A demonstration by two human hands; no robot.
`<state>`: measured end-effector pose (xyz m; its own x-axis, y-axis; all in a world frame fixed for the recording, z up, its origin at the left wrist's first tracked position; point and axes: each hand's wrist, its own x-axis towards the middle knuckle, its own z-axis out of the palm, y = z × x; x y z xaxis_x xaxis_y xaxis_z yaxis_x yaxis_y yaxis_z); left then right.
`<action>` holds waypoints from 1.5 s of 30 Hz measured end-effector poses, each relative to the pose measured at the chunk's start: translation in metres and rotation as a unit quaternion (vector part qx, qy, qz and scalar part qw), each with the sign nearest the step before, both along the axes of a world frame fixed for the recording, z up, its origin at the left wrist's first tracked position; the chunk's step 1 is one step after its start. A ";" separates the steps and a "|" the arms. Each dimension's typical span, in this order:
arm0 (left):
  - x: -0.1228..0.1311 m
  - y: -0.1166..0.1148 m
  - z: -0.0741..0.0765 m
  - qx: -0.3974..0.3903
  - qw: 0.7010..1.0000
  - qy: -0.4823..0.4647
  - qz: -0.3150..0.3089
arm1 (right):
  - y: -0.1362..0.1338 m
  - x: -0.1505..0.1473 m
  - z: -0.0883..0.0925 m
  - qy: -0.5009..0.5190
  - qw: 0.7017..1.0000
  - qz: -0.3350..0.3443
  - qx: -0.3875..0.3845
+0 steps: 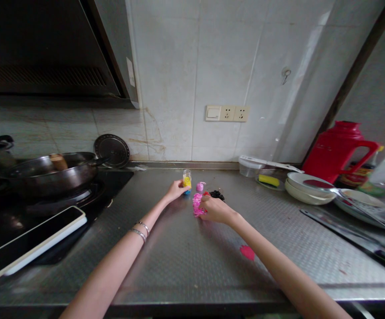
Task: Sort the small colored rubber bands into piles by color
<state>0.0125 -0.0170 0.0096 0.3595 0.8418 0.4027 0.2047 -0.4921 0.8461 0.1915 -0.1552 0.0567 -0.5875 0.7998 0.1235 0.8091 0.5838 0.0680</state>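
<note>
My left hand (176,189) is closed around a small clear jar (187,173) that stands upright on the steel counter, with yellow pieces above blue ones inside. At a heap of small bright pink pieces (197,204), my right hand (216,210) has its fingers pinched together. Its fingertips are partly hidden, so what they grip cannot be made out. Just behind the heap sits a small round pink object (200,186) with a thin loop. Small red pieces (206,193) and a black heap (217,195) lie right by the right hand.
A flat pink-red piece (247,252) lies near my right forearm. On the left are a phone (33,241), a pan (56,175) and the stove. Stacked bowls (308,195), a long knife (341,232), a yellow sponge (268,180) and a red thermos (335,150) occupy the right.
</note>
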 end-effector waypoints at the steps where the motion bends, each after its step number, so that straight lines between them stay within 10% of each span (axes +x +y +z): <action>1: 0.000 0.002 -0.002 0.005 1.000 -0.003 -0.003 | 0.001 -0.001 0.001 -0.005 1.000 -0.003 -0.004; 25: 0.000 -0.008 0.006 0.004 1.000 -0.020 -0.003 | 0.018 0.009 0.023 0.167 0.985 0.041 -0.030; 36: 0.000 -0.010 0.008 0.022 1.000 0.009 0.000 | 0.091 -0.003 0.080 0.297 0.954 0.023 0.017; 45: 0.000 -0.008 0.004 0.036 0.999 0.023 0.013 | 0.132 -0.026 0.089 0.218 0.975 -0.047 -0.024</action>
<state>0.0122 -0.0253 0.0140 0.3580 0.8206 0.4455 0.2564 -0.5452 0.7982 0.1658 -0.0230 0.1457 -0.4111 0.8587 0.3060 0.8055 0.4993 -0.3192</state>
